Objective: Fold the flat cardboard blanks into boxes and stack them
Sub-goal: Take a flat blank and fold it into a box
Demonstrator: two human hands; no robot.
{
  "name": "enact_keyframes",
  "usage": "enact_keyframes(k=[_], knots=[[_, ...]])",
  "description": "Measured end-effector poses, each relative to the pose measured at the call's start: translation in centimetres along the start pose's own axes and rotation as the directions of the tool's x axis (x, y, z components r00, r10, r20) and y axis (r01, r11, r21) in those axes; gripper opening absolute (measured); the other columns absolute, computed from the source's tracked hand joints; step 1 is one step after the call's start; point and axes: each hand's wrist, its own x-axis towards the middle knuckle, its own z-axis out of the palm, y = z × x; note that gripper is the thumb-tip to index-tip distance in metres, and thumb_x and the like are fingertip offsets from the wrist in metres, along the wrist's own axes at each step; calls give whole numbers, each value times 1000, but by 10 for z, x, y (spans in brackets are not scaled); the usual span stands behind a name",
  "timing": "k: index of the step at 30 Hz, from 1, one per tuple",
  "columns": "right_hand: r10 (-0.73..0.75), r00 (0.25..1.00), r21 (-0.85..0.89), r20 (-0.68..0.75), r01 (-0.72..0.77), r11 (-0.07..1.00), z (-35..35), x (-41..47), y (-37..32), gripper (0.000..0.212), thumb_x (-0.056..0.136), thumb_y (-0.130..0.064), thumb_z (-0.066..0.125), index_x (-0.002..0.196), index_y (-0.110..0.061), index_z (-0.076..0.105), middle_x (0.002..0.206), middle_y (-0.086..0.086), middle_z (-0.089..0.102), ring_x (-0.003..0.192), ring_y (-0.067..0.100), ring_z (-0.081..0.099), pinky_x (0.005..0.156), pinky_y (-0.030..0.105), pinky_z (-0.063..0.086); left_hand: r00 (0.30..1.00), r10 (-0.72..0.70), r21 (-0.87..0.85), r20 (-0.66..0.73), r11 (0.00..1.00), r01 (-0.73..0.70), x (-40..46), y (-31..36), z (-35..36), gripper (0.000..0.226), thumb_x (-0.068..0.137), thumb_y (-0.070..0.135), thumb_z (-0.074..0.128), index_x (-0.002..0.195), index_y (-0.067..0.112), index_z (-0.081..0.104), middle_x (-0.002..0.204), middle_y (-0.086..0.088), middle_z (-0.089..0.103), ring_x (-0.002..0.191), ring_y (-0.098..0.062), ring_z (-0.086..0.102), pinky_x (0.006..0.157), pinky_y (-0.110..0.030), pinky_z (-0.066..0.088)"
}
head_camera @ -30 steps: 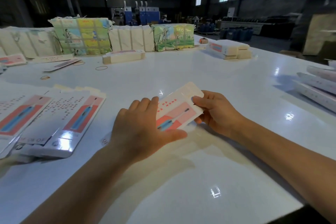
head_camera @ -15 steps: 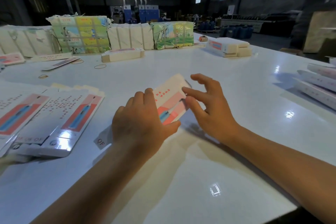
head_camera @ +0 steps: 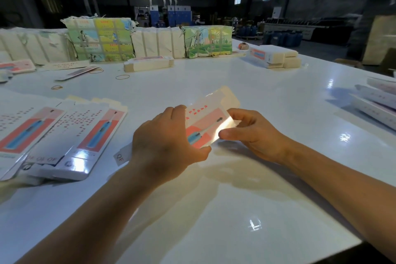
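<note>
Stretching across nearly the whole view, a glossy white table (head_camera: pixel 267 96) carries everything here. At about eleven o'clock along its far edge stands a row of strapped bundles (head_camera: pixel 100 38), some printed in green and yellow, others plain white. At nine o'clock lies a fanned pile of flat blanks (head_camera: pixel 70 135), white with red dotted text and a pink-and-red panel showing a blue toothbrush. At three o'clock, by the right edge, sits a stack of folded boxes (head_camera: pixel 377 103), and at one o'clock a smaller stack of white packs (head_camera: pixel 276 57). A few rubber bands (head_camera: pixel 122 76) lie loose at about ten o'clock.

Near the centre, both hands hold one cardboard blank (head_camera: pixel 211 121) just above the table. It is pale cream on its far flap, with small red characters, a pink field, a red curve and a blue-handled toothbrush printed on the face; light glares off its right side, and its surface looks bowed rather than flat. The left hand (head_camera: pixel 167 141) lies over the blank's near-left part, fingers curled across the top and thumb tucked under the lower edge, gripping it. The right hand (head_camera: pixel 255 133) pinches the right edge between thumb and bent fingers.
</note>
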Motion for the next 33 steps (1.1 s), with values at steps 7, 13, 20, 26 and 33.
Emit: enact_keyframes(k=[7, 13, 20, 26, 33], knots=[[-65, 992, -198, -106, 43, 979, 7, 1, 1, 33, 82, -1, 67, 67, -29, 74, 70, -6, 70, 67, 6, 61, 68, 21, 51, 987, 4, -143, 158, 989, 19, 10, -11, 0, 55, 74, 63, 63, 116, 32, 43, 115, 10, 59, 85, -11, 56, 62, -23, 43], [-91, 965, -218, -245, 37, 975, 10, 3, 2, 9, 82, -8, 70, 83, -16, 66, 62, -3, 64, 56, 12, 57, 57, 26, 47, 993, -37, -190, 108, 980, 57, 5, -7, 5, 55, 78, 68, 45, 113, 25, 47, 103, 6, 54, 85, -15, 57, 69, -30, 51], [-304, 778, -332, -551, 129, 934, 7, 1, -1, 17, 87, -14, 64, 82, -30, 65, 75, -2, 62, 59, 9, 53, 56, 23, 45, 990, -130, -185, 55, 973, 138, 6, -7, 2, 53, 75, 72, 45, 102, 27, 42, 99, 8, 51, 84, -16, 55, 70, -30, 48], [-318, 846, -406, -429, 133, 904, 23, 0, -1, 25, 89, -10, 61, 83, -33, 69, 80, -8, 63, 60, 4, 55, 57, 17, 44, 998, -69, -73, 0, 995, 69, 4, 5, 5, 78, 58, 76, 23, 110, 22, 45, 98, 6, 50, 78, -14, 51, 64, -26, 47], [-96, 913, -267, -395, -14, 964, 14, 1, 2, 59, 92, -10, 58, 145, -24, 34, 75, 4, 52, 55, 1, 51, 56, 18, 44, 1000, 2, 64, 4, 998, -2, 3, 4, 10, 77, 63, 77, 20, 114, 24, 45, 103, 6, 54, 80, -13, 54, 63, -25, 46]])
